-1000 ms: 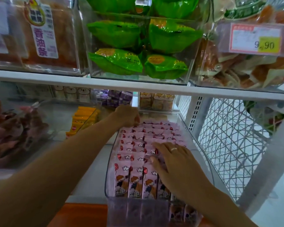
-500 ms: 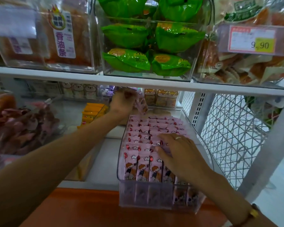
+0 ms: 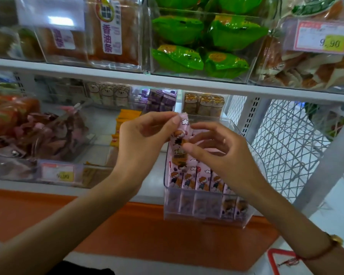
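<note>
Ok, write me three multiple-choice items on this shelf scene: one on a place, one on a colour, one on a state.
1. Where is the pink packet that the left hand pinches?
A lying in the clear bin
B held up above that bin
C on the floor

2. What colour are the packets in the upper bin?
A green
B blue
C black

3. What is the right hand doing?
A lying flat
B holding the pink packet
C curled, holding nothing

1 B: it hangs between both hands over the bin.
2 A: green wrappers show through the clear walls.
3 B: its thumb and fingers close on the packet.
</note>
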